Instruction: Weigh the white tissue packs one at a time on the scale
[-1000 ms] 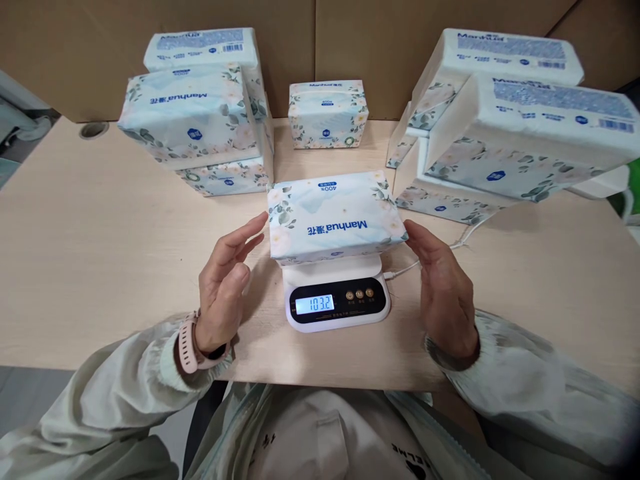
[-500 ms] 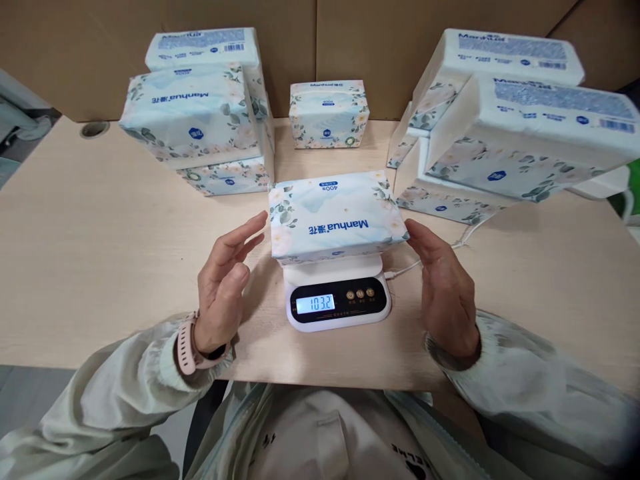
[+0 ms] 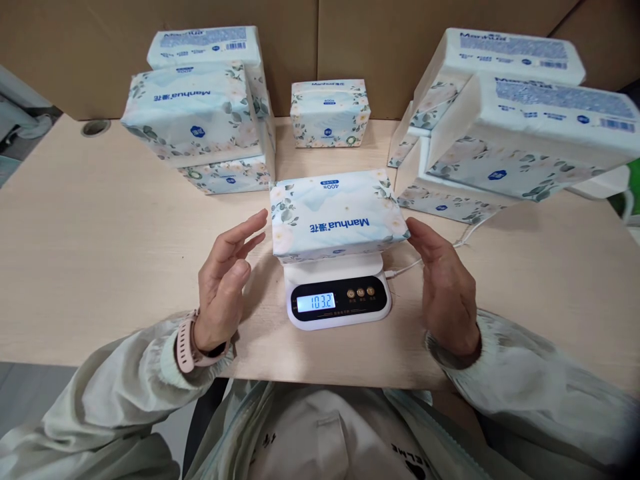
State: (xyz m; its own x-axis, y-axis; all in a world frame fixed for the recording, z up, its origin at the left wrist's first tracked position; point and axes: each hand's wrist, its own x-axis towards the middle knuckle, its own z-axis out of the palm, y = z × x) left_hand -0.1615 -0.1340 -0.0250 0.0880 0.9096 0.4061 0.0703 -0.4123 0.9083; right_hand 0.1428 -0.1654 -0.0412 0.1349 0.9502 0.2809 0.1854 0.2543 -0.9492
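Observation:
A pack of tissues (image 3: 340, 210), pale blue with flowers and leaves, rests on a white digital kitchen scale (image 3: 335, 323). The scale's lit display (image 3: 316, 302) reads 103.2. My left hand (image 3: 225, 277) is beside the pack's left end, fingers stretched out and apart from it, holding nothing. At the opposite end, my right hand (image 3: 445, 287) has its fingers extended, the fingertips close to the pack's right corner; whether they touch it I cannot tell. A pink watch strap (image 3: 186, 343) circles my left wrist.
Stacked tissue packs stand at the back left (image 3: 193, 117) and back right (image 3: 540, 133). One single tissue pack (image 3: 330, 115) sits at the back middle. Brown cardboard (image 3: 200, 13) rises behind. A white cable (image 3: 465, 237) runs right from the scale. The desk has a round hole (image 3: 95, 128) at far left.
The camera view has shifted very slightly. Both hands, the pack and the scale reading stay as they were.

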